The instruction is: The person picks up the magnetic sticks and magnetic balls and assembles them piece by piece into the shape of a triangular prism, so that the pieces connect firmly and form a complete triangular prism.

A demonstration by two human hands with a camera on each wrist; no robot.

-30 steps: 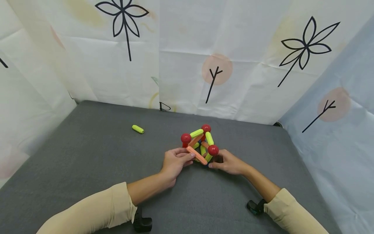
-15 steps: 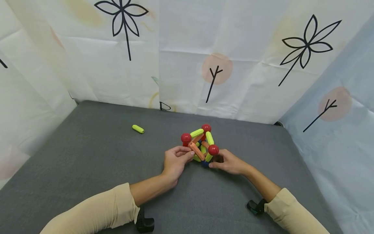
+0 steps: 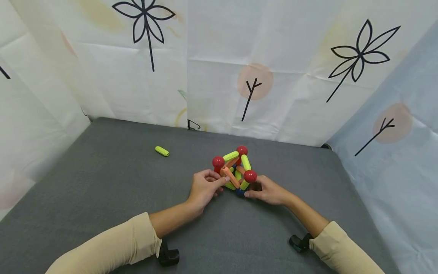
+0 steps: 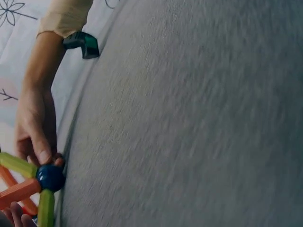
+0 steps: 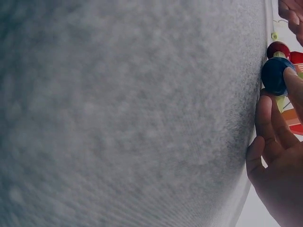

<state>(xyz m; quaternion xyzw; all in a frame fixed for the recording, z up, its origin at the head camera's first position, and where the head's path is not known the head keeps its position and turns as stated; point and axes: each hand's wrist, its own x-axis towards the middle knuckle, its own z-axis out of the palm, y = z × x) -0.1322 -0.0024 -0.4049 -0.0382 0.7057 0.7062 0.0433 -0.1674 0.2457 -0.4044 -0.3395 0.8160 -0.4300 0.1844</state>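
Observation:
A small frame of green and orange sticks (image 3: 236,171) joined by red balls (image 3: 250,176) stands on the grey mat (image 3: 113,182). My left hand (image 3: 222,180) pinches an orange stick (image 3: 231,177) at the frame's near left side. My right hand (image 3: 249,191) holds the frame's low right corner, its fingers round a blue ball (image 3: 240,192). The left wrist view shows that blue ball (image 4: 49,177) with a right fingertip (image 4: 43,156) on it. In the right wrist view a finger (image 5: 294,82) lies over the blue ball (image 5: 272,75), beside a red ball (image 5: 278,48).
A loose green stick (image 3: 162,151) lies on the mat, far left of the frame. White and pale blue printed cloth (image 3: 219,68) walls in the mat at the back and on both sides. Black wrist mounts (image 3: 169,257) show under both sleeves.
My left hand has drawn the orange stick in closer against the frame and turned it more upright. The right hand and the frame have stayed put.

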